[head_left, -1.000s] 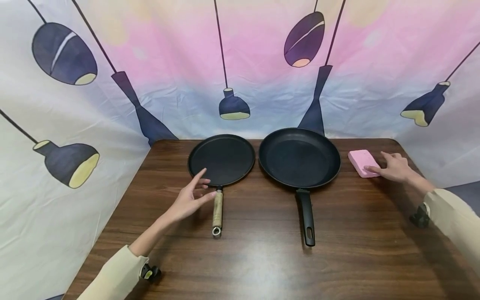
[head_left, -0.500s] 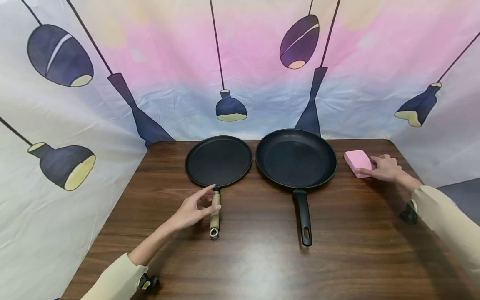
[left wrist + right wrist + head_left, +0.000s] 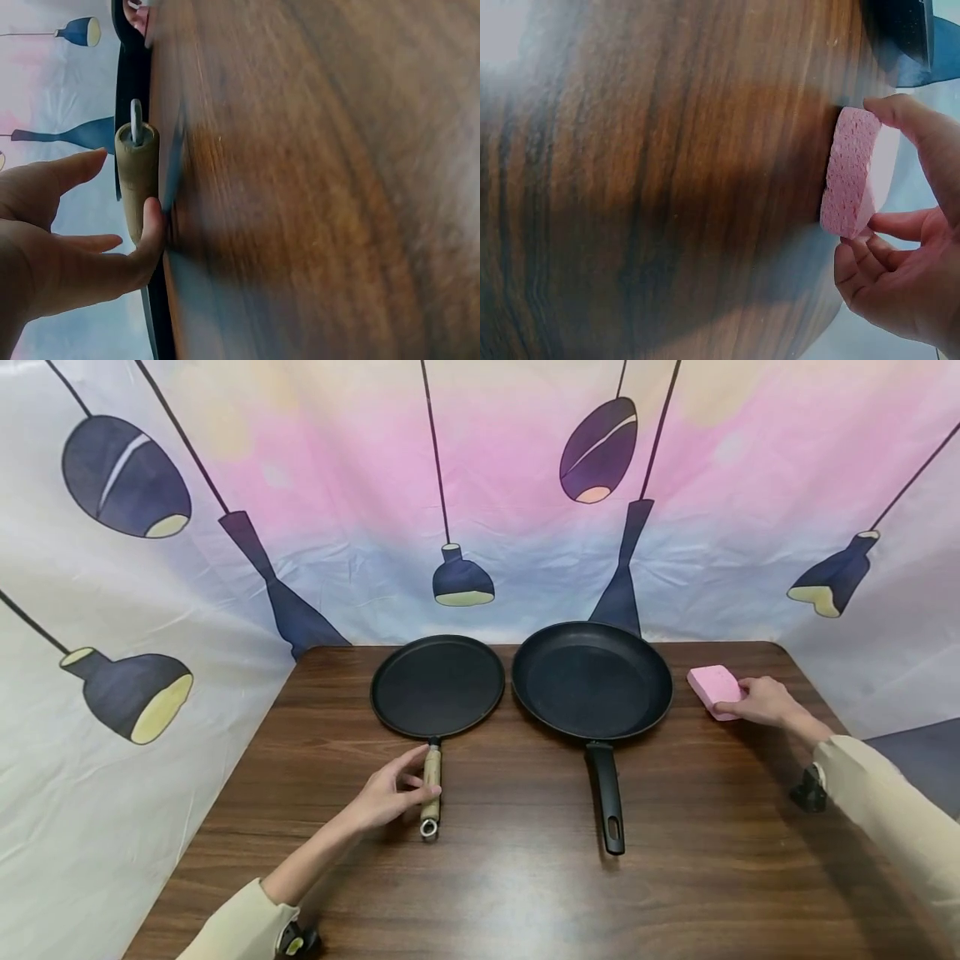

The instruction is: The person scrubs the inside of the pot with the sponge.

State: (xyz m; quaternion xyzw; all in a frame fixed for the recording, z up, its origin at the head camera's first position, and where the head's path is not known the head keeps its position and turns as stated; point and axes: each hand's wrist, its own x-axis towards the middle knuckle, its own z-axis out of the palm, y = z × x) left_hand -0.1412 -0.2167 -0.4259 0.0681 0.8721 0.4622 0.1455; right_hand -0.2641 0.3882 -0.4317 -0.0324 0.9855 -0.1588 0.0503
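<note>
In the head view, my left hand (image 3: 390, 793) is at the wooden handle (image 3: 431, 785) of a flat black griddle pan (image 3: 438, 685). The left wrist view shows one fingertip (image 3: 152, 214) against the handle's side, while the thumb (image 3: 86, 165) stays apart from it. My right hand (image 3: 768, 702) pinches a pink sponge (image 3: 712, 685) by its edges near the table's back right corner. Seen from the right wrist, thumb and fingers sit at opposite ends of the porous sponge (image 3: 851, 169), which is right at the tabletop.
A deeper black frying pan (image 3: 592, 681) lies between the griddle pan and the sponge, its black handle (image 3: 609, 802) pointing toward me. Everything stands on a brown wooden table (image 3: 510, 868). Behind it hangs a cloth backdrop (image 3: 360, 485) printed with lamps.
My left hand has come down from the griddle pan's edge onto its handle. The right thumb and fingers have closed in on the sponge. The pans have stayed in place.
</note>
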